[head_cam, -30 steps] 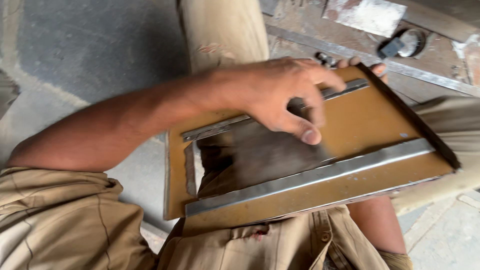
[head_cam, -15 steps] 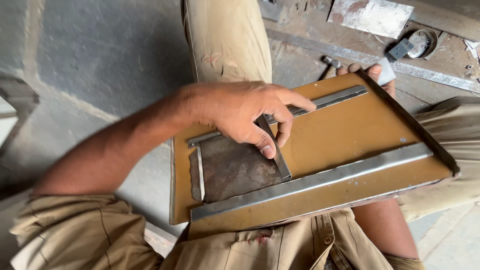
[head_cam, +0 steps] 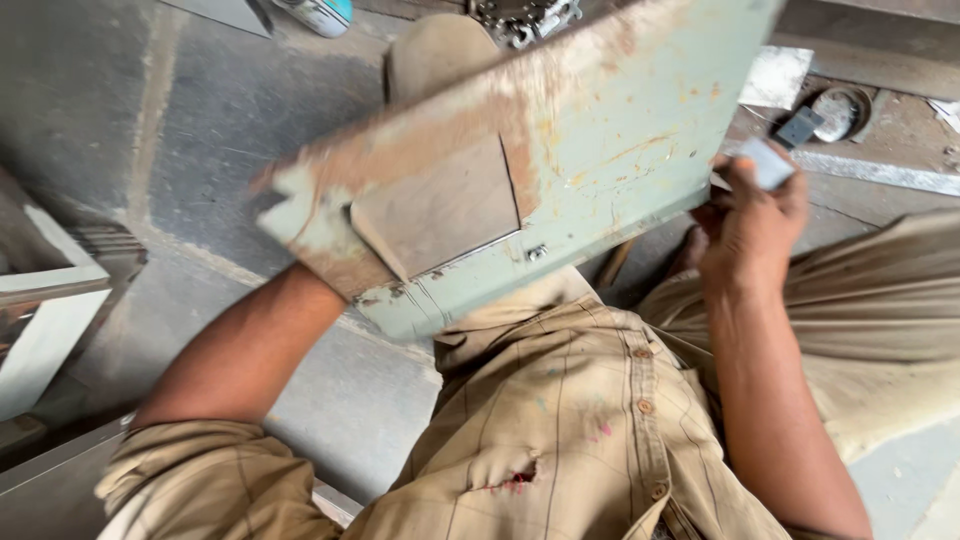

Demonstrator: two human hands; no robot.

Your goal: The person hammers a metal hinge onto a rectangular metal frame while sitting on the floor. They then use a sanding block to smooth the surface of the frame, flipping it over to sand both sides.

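At the far left a pale board [head_cam: 45, 330] leans at the edge of the grey floor [head_cam: 230, 130]. The left forearm rises from a rolled sleeve and its left hand [head_cam: 320, 265] disappears behind the lower left corner of the metal panel [head_cam: 600, 120], so whether those fingers are curled or spread cannot be told. The panel, pale green with rusty patches and a brown square patch [head_cam: 440, 205], is held tilted and raised above the lap, blurred. At its right edge the right hand [head_cam: 750, 220] grips, fingers closed around the rim. Beyond lie a small round part [head_cam: 838, 110] and a flat white piece [head_cam: 775, 75].
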